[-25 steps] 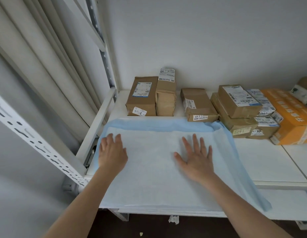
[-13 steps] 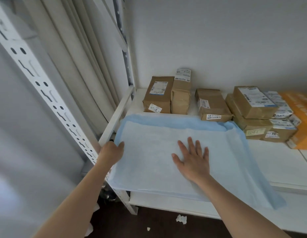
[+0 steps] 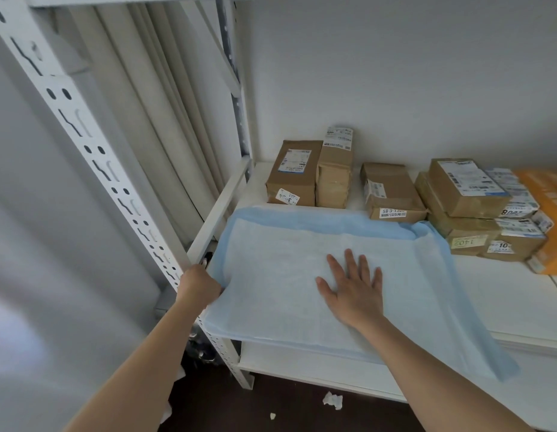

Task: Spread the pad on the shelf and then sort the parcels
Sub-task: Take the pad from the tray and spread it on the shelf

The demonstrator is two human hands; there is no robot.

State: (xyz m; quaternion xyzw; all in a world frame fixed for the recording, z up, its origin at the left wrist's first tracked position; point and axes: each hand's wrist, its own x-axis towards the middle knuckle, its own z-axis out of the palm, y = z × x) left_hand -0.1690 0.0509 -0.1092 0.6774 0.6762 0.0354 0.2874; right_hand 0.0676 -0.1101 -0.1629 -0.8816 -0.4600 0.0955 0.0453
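Far L: white slotted upright [image 3: 84, 141] of the rack, running diagonally down to the shelf corner; pale curtain folds [image 3: 165, 113] behind it.

L hand [image 3: 198, 286] at the front-left corner of the pad, fingers curled over the pad's L edge, gripping it; fingertips hidden under the fabric, so can't tell how far they wrap.

Pad [image 3: 286, 275]: light blue border, whiter quilted centre, lying flat on the white shelf [image 3: 505, 294]. Covers the L part of the shelf. Front edge overhangs the shelf lip; R edge rumpled, hangs off the front at an angle. Rear border has a fold near the R corner.

R hand [image 3: 352, 286] flat on pad centre, palm down, fingers straight and slightly spread, pressing on the fabric, holding nothing.

Parcels, back of shelf, L to R: brown box w/ label "3" [image 3: 294, 174], touching a taller brown parcel [image 3: 335, 176] w/ white label on top; then a low box marked "58-3" [image 3: 391, 191], its front just touching pad's rear edge; then a stack of brown boxes [image 3: 467, 210], one marked "1402"; orange carton [image 3: 551, 219] at far R, partly cut off.

Lower shelf [image 3: 302, 363] visible beneath. Paper scrap [image 3: 332, 400] on dark floor.
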